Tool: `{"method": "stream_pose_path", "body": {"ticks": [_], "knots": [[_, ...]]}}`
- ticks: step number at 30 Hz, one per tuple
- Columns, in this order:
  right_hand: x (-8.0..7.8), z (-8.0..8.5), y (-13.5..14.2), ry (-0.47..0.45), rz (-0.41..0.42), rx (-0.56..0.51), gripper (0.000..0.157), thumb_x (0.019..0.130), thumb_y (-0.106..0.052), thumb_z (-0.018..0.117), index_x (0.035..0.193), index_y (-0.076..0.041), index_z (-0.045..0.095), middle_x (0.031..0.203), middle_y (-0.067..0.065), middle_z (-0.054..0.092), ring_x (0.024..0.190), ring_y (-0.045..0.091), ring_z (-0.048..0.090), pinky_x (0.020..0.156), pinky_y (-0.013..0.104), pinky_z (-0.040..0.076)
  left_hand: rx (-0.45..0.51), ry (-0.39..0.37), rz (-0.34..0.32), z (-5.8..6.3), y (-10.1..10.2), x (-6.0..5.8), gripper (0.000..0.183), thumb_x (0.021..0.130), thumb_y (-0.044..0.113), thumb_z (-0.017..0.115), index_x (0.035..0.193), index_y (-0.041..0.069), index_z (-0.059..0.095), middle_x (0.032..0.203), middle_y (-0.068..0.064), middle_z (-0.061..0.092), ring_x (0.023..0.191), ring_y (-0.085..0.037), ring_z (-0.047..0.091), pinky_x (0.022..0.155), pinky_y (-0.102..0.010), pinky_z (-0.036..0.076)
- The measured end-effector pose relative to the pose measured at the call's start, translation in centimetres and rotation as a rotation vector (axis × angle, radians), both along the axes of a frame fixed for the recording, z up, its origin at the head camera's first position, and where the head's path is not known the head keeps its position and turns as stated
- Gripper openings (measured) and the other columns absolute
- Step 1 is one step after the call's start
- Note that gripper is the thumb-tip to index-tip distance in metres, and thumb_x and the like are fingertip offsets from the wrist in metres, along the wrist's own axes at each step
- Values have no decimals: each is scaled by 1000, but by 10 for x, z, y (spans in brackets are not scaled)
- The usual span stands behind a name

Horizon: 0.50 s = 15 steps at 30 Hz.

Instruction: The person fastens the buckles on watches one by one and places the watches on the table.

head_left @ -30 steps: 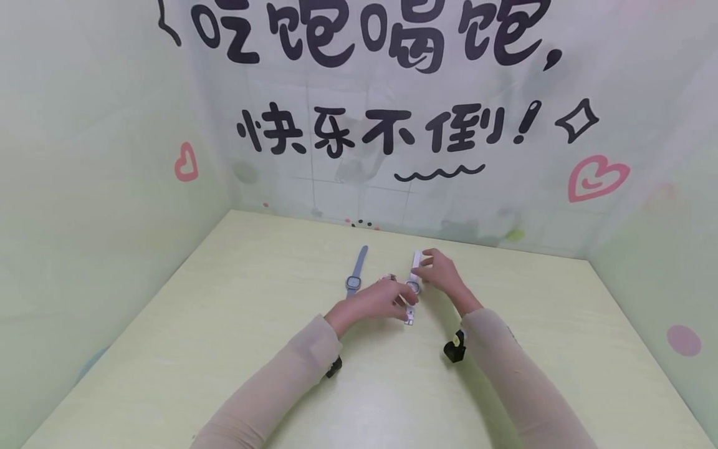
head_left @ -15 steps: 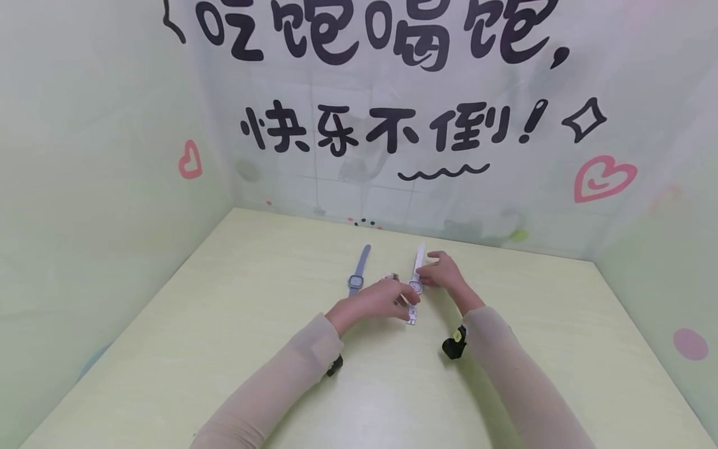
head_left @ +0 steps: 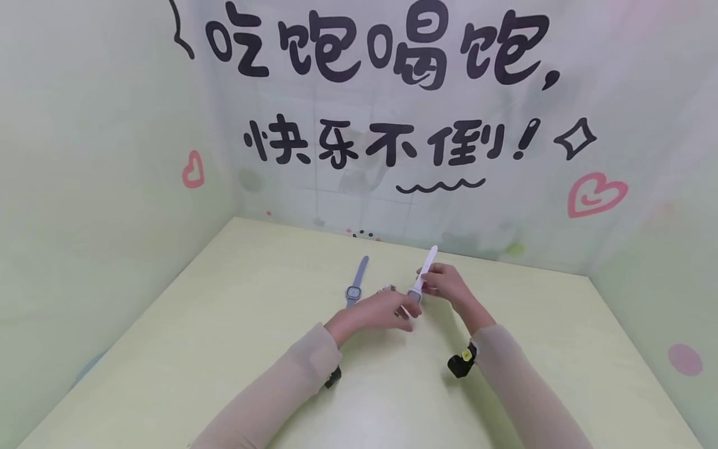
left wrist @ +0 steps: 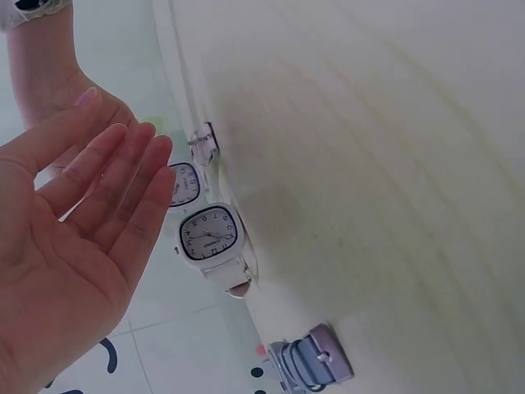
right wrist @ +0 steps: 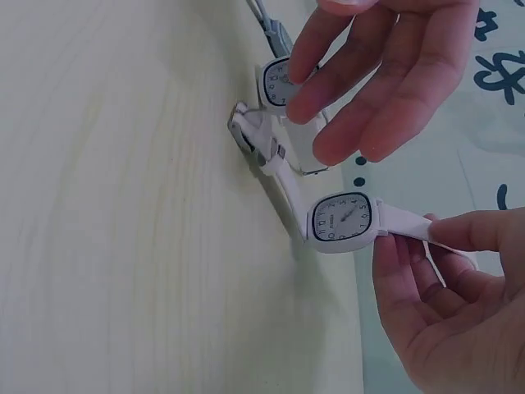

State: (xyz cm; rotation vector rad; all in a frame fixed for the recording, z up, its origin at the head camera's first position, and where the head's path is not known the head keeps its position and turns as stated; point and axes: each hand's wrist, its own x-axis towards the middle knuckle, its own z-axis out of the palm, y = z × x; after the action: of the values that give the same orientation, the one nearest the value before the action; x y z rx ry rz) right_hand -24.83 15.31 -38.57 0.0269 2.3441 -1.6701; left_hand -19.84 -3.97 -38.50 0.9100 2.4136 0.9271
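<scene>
A white wristwatch (head_left: 427,265) with a rounded-square dial hangs by its strap between the thumb and fingers of my right hand (head_left: 451,285). In the right wrist view, this watch's dial (right wrist: 343,222) is raised and its buckle end (right wrist: 258,135) slants down to the tabletop. My left hand (head_left: 377,310) hovers just left of it, its fingers loosely extended and holding nothing in the left wrist view. A second white watch (left wrist: 211,234) is behind the left hand, largely hidden in the head view. Farther left lies a blue-grey watch (head_left: 354,291), strap stretched out, its lower end hidden by the left hand.
The pale yellow tabletop (head_left: 269,349) ends at a printed cloth backdrop (head_left: 336,187) with dark lettering. Cloth walls also stand at the left and right. A black wrist camera (head_left: 462,362) sits below the right sleeve.
My right hand has taken hold of the white watch's strap and lifted it, tilting it rightward. The left hand has stayed nearly in place. The head view has tilted slightly.
</scene>
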Motion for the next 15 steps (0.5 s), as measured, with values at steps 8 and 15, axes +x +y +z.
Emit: {"method": "stream_pose_path", "body": {"ticks": [8, 15], "knots": [[10, 15, 1, 76, -2, -26, 37, 101, -11, 53, 129, 13, 55, 118, 26, 68, 84, 7, 69, 89, 31, 60, 68, 2, -4, -1, -1, 1, 33, 94, 18, 70, 123, 4, 66, 119, -7, 72, 110, -18, 70, 93, -20, 54], [17, 24, -2, 123, 7, -49, 35, 101, -10, 52, 128, 13, 54, 119, 26, 66, 83, 6, 69, 86, 29, 60, 148, -21, 25, 0, -3, 1, 30, 96, 17, 67, 121, 1, 67, 113, -8, 75, 106, -19, 71, 92, -22, 55]]}}
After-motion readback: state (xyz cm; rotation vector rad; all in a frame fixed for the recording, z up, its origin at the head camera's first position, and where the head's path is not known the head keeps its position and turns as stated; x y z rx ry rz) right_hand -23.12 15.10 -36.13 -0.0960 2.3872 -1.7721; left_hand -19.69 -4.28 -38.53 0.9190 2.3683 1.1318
